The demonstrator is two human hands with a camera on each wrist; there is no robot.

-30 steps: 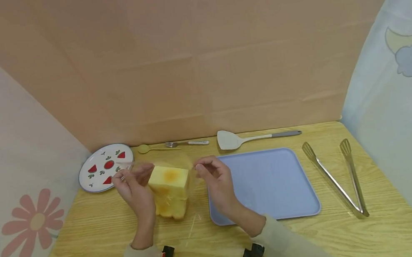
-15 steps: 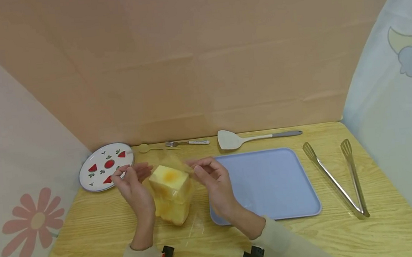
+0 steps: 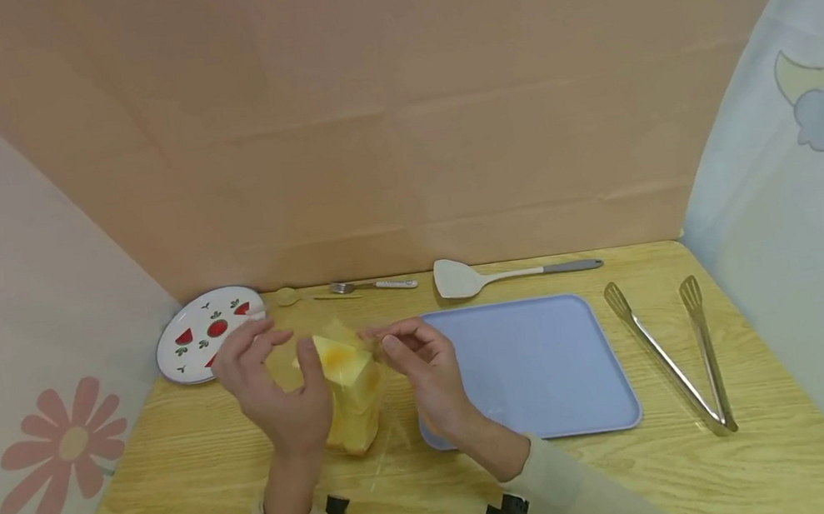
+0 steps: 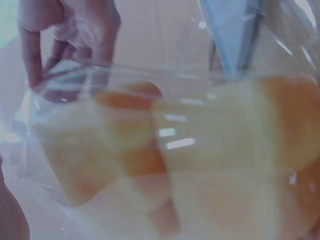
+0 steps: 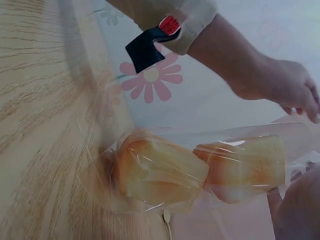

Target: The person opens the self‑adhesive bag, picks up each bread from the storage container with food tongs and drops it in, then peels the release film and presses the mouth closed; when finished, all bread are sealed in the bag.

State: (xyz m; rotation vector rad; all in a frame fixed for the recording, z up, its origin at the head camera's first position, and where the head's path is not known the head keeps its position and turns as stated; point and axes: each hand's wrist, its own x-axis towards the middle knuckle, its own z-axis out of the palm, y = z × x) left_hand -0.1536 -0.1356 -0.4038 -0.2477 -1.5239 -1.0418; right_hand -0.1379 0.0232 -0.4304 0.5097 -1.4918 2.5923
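Two chunks of golden toast bread (image 3: 349,377) stand one above the other inside a clear plastic bag (image 5: 250,135) at the left middle of the table. My right hand (image 3: 427,373) pinches the bag's upper edge on the right, just beside the top chunk. On the left, my left hand (image 3: 275,393) is raised with thumb and fingers spread apart, overlapping the bread in the head view. Through the bag, the left wrist view shows the right hand's curled fingers (image 4: 70,30) at the bag's mouth.
To the right lies a lavender tray (image 3: 537,369), then spread metal tongs (image 3: 675,363). Along the back are an oval plate (image 3: 196,321) with a fruit pattern, a yellow spoon (image 3: 288,297), a fork (image 3: 373,285) and a spatula (image 3: 504,276). Cloth walls enclose the table.
My left hand has moved right and spread its thumb from its fingers, where earlier thumb and fingertip met. The bagged bread has turned slightly. My right hand has shifted slightly left, at the bag's edge.
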